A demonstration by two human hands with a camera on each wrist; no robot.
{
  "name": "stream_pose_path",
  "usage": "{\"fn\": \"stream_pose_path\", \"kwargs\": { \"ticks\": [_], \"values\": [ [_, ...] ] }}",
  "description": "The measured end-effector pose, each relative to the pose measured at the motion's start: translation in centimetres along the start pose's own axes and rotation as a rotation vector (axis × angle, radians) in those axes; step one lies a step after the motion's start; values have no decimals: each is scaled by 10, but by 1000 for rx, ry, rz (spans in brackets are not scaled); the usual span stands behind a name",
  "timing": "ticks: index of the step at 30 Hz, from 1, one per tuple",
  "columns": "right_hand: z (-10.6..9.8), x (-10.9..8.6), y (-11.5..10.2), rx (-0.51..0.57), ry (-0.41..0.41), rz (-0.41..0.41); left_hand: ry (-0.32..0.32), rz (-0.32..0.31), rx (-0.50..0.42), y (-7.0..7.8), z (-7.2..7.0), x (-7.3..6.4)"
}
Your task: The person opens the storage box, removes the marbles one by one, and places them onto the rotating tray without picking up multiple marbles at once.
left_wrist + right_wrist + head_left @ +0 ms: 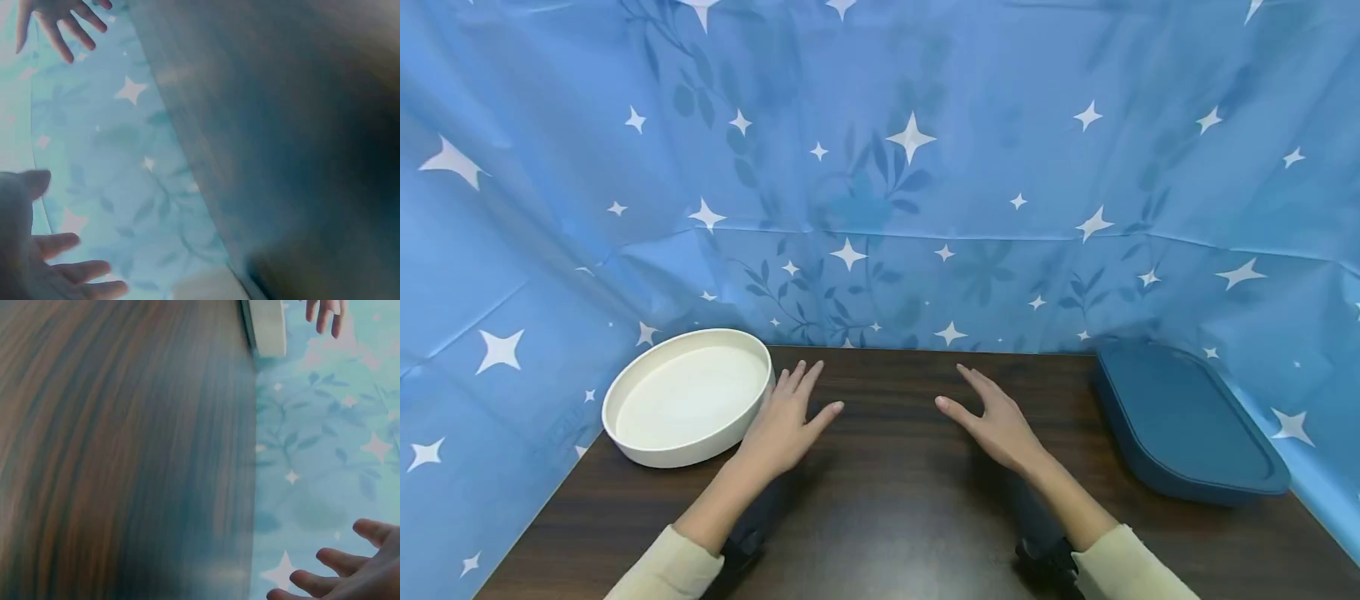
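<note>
My left hand (785, 427) hovers over the table's left half with its fingers spread, just right of a round cream dish (688, 396) with a low rim. Whether it touches that rim I cannot tell. My right hand (1000, 423) is held over the right half of the table, fingers extended and thumb apart, holding nothing. It is nearer the middle than the dark blue lidded box (1195, 417) at the right. In the left wrist view the left hand (62, 265) shows spread fingers. The right wrist view has the right hand (350, 569) with its fingers apart.
A dark wood-grain table (895, 500) lies under both hands. Behind it and along the sides hangs a blue curtain (985, 183) with white stars and leaf prints. Dark straps or devices (1047, 557) sit at the wrists.
</note>
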State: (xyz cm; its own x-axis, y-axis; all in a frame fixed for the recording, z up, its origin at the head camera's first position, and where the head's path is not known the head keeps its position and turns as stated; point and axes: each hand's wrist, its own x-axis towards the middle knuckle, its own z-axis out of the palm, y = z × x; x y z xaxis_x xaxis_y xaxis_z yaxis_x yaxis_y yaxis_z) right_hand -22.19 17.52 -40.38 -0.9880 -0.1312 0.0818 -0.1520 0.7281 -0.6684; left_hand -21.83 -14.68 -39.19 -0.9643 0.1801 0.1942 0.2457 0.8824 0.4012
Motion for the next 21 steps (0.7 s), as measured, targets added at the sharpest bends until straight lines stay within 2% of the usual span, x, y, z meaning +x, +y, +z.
{"fn": "stream_pose_path", "kwargs": {
  "ticks": [3, 6, 8, 11, 14, 17, 19, 21],
  "values": [
    [9, -2, -8, 149, -7, 20, 115, 15, -3, -19, -12, -15],
    [20, -1, -17, 260, 14, 8, 265, 36, -13, -41, -24, -24],
    [27, 0, -23, 316, 31, -10, 371, 10, -30, -56, -32, -28],
    [40, 4, -35, 401, 44, -40, 503, -116, -80, -81, -45, -31],
    [54, 11, -46, 478, 42, -77, 580, -313, -148, -107, -55, -34],
    [68, 18, -57, 539, 24, -119, 611, -464, -214, -129, -60, -39],
    [76, 22, -63, 571, 15, -136, 605, -517, -256, -141, -61, -41],
    [84, 26, -68, 620, 1, -154, 594, -541, -281, -150, -61, -42]
  ]
}}
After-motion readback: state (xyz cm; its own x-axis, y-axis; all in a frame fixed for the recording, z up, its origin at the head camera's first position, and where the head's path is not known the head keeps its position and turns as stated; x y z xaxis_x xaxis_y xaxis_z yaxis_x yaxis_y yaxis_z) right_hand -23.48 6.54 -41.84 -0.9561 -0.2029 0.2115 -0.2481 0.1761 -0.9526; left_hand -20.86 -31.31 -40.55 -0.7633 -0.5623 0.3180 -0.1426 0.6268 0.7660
